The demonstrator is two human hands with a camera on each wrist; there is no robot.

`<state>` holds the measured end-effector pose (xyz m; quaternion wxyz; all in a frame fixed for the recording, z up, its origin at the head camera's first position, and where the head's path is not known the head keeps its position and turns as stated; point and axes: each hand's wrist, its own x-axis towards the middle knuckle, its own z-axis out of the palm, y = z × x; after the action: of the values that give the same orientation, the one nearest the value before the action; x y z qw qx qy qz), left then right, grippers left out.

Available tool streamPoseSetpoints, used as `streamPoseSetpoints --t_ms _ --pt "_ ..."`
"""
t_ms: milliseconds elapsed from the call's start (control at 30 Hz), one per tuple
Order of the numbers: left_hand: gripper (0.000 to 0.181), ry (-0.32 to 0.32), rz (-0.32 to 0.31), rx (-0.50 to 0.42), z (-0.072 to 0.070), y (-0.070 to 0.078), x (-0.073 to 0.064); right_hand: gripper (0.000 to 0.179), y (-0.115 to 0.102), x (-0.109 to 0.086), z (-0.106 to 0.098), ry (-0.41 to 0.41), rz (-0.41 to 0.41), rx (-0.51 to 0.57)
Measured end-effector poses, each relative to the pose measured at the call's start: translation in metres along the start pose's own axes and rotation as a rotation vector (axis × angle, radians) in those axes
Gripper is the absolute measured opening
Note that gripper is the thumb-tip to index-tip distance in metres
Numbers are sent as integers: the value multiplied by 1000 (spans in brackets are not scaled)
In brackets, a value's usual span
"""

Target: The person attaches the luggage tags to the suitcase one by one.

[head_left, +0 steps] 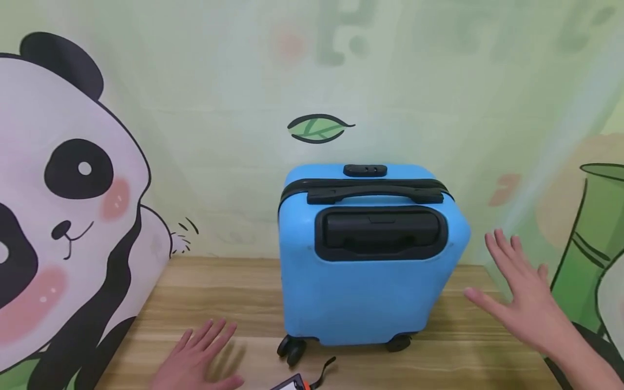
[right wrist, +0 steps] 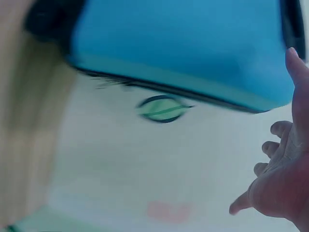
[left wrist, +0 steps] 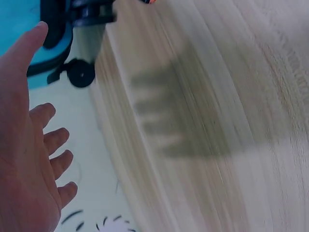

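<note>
A light-blue suitcase [head_left: 361, 298] with a black zip seam stands upright on its black wheels in the middle of the head view. On its top edge lies a black carry handle [head_left: 375, 193]; a pull handle [head_left: 382, 230] is lowered into a recess on its near face. My left hand [head_left: 192, 360] hovers above the table at the lower left, fingers spread, apart from the suitcase. To the right of the suitcase my right hand [head_left: 524, 298] is raised with fingers spread, touching nothing. In front of the wheels lies a tag [head_left: 294, 383] with a black strap, partly cut off.
The wooden table [head_left: 219, 292] bears the suitcase. Close behind it hangs a pale green backdrop [head_left: 219, 135] printed with a panda, a leaf and bamboo. A black combination lock [head_left: 365, 170] sits on the suitcase's top.
</note>
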<state>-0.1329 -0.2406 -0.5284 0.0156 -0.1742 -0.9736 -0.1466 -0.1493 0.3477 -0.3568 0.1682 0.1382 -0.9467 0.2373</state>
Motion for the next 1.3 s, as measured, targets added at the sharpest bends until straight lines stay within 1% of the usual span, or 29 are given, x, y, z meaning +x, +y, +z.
streamPoseSetpoints --t_ms 67,167,300,367,500,567,633,733,800,900,1133,1300 --pt "101 -39 21 -15 2 3 4 104 -11 14 -14 28 -60 31" --pt "104 -103 58 -36 7 8 9 105 -26 32 -28 50 -131 62" --pt "103 -190 108 -61 19 14 10 107 -43 52 -38 58 -186 69" --pt "101 -235 112 -76 26 19 10 108 -50 60 -40 46 -201 63" --pt "93 -302 79 -122 39 30 11 109 -60 74 -39 1 -219 50" --pt "90 -323 66 -129 45 35 13 109 -65 78 -37 -18 -225 48" --pt "90 -361 43 -135 50 40 16 109 -68 82 -35 -35 -234 52" --pt "89 -422 5 -149 58 45 19 108 -70 87 -31 -59 -236 55" --pt "88 -449 -17 -159 65 47 21 107 -71 89 -29 -74 -230 53" --pt "84 -457 -32 -171 76 46 21 107 -71 91 -25 -83 -221 39" --pt "80 -427 -36 -208 104 47 12 109 -68 93 -14 -58 -226 41" --pt "73 -450 -44 -181 120 42 19 107 -69 93 -8 -26 -234 48"
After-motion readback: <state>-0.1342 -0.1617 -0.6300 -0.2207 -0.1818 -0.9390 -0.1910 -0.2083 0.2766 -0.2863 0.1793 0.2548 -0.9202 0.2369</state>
